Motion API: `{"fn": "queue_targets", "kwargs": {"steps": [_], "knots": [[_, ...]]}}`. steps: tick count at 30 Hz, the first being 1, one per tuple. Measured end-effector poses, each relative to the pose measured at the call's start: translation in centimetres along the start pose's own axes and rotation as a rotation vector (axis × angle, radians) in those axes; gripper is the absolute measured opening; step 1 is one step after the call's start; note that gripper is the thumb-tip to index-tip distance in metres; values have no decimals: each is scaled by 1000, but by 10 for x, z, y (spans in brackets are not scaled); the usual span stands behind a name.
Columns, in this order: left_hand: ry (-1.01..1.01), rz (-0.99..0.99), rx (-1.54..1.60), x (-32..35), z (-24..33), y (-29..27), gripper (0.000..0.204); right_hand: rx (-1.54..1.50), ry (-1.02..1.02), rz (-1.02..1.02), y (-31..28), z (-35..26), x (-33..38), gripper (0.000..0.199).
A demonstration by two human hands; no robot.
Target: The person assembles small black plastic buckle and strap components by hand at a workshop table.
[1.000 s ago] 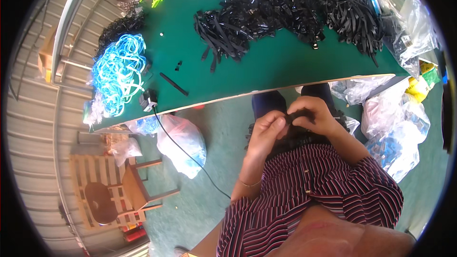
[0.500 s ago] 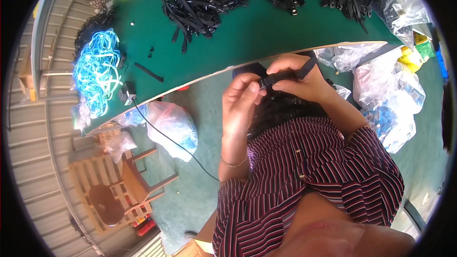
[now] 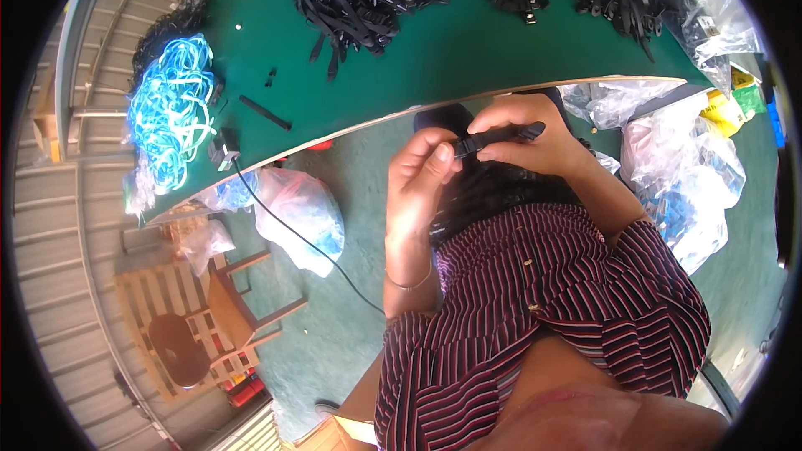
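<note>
Between my two hands, just off the near edge of the green table point(image 3: 251, 58), is a black strap with a buckle point(image 3: 473, 144). My left hand point(image 3: 422, 171) pinches the buckle end between thumb and fingers. With thumb and fingers closed, my right hand point(image 3: 535, 138) grips the strap beside it, and a loose end sticks out over that palm. More black straps point(image 3: 501, 188) lie on my lap under the hands, partly hidden by them. A big heap of black straps with buckles point(image 3: 401, 0) covers the far part of the table.
Blue and white cords point(image 3: 174, 108) are bundled at the table's left end, near a small black box point(image 3: 224, 150) with a cable. A black stick point(image 3: 266, 113) lies nearby. Plastic bags point(image 3: 301, 217) sit below the table, others point(image 3: 685, 175) at right. A wooden chair point(image 3: 234, 309) stands lower left.
The strap's loose end at my right hand has shifted from lying back over the hand to pointing out shorter above the palm. Both hands keep hold; the view has tilted slightly.
</note>
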State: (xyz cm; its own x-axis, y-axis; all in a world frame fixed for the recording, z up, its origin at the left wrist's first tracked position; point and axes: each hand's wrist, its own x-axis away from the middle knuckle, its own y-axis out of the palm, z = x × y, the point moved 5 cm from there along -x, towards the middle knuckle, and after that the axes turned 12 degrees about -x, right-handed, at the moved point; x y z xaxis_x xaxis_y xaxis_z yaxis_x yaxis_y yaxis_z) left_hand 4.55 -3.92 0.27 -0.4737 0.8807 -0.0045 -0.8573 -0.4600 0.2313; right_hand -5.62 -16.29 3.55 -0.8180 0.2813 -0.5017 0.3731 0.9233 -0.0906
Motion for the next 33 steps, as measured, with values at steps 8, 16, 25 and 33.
{"fn": "queue_targets", "kwargs": {"steps": [8,16,25,33], "knots": [[35,52,31,3,4,-8,19,-32,-13,-3,9,6,-8,27],[60,98,566,0,-18,-13,23,44,-83,27,13,5,-12,27],[76,280,743,0,-18,2,24,190,53,-118,24,12,-8,34],[152,226,-206,16,6,4,31,528,15,-37,17,11,-6,36]]}}
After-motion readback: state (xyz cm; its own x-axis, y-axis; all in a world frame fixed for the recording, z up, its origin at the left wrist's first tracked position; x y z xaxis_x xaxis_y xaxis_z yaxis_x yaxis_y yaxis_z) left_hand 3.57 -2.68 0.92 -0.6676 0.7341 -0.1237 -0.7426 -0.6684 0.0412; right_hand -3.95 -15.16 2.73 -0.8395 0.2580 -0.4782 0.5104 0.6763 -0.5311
